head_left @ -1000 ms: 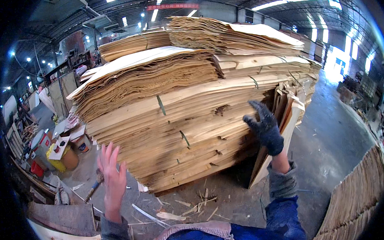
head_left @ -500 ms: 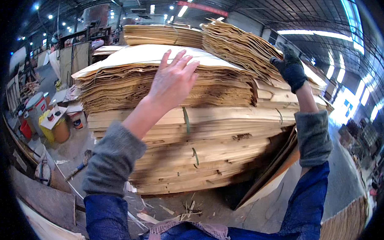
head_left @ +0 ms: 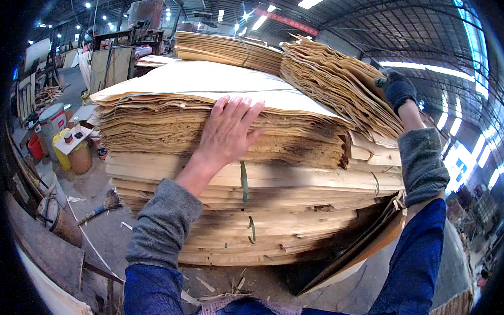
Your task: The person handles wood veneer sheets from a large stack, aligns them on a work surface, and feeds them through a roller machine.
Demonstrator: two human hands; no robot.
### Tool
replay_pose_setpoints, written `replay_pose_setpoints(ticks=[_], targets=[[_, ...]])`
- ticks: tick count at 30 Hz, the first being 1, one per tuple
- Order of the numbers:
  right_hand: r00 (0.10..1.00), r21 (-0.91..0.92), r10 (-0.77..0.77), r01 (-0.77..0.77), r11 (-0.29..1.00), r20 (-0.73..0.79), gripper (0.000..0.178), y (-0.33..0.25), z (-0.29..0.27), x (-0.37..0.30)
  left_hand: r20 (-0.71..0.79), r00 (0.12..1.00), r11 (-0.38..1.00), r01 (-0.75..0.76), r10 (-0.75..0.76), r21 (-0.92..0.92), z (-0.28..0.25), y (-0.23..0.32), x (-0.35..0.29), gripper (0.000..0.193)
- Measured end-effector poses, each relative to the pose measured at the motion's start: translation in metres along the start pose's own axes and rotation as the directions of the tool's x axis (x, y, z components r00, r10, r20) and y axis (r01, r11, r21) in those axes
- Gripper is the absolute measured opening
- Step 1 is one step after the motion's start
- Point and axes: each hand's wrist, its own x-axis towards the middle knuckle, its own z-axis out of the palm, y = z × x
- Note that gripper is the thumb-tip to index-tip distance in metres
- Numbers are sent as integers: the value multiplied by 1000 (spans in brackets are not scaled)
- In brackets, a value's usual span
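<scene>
A tall pile of thin wood veneer sheets (head_left: 223, 117) stands before me, with a pale sheet (head_left: 205, 76) on top. My left hand (head_left: 226, 130) is bare; its fingers are spread against the upper front edge of the pile, tips just at the pale sheet. A wavy-edged veneer bundle (head_left: 338, 79) lies on the pile at the right. At the far right corner of that bundle is my right hand (head_left: 399, 90), in a dark glove with its fingers curled. Whether it grips the veneer or something else is hidden. Green straps (head_left: 244, 181) hang down the pile's front.
Another tied veneer bundle (head_left: 226, 47) lies at the back. A dark-faced board (head_left: 349, 248) leans against the pile's lower right. Left on the floor are a brush (head_left: 104, 208), a red bucket (head_left: 35, 147) and a grey bin (head_left: 54, 128). Wood scraps lie near my feet.
My left hand has come down from above the top sheet to the front edge. My right hand has shifted right along the bundle's corner, its fingers now more curled. The view has tilted slightly.
</scene>
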Motion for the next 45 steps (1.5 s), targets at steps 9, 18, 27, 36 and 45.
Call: replay_pose_setpoints(ticks=[9, 18, 27, 36, 45], targets=[[995, -92, -90, 85, 992, -50, 37, 2, -11, 4, -27, 999, 1000, -20, 19, -4, 2, -3, 1, 54], [975, -230, -155, 188, 955, 157, 30, 9, 12, -16, -147, 986, 997, -82, 83, 10, 7, -6, -1, 45], [959, -79, -240, 230, 970, -150, 37, 130, 0, -115, -141, 989, 999, -39, 35, -26, 3, -1, 1, 45], [992, -5, -24, 24, 1000, -123, 56, 136, -11, -165, -127, 991, 998, 24, -31, -57, 5, 12, 6, 50], [990, -336, -97, 56, 940, -104, 80, 81, 9, -106, -128, 992, 999, 10, -17, -54, 8, 12, 3, 49]])
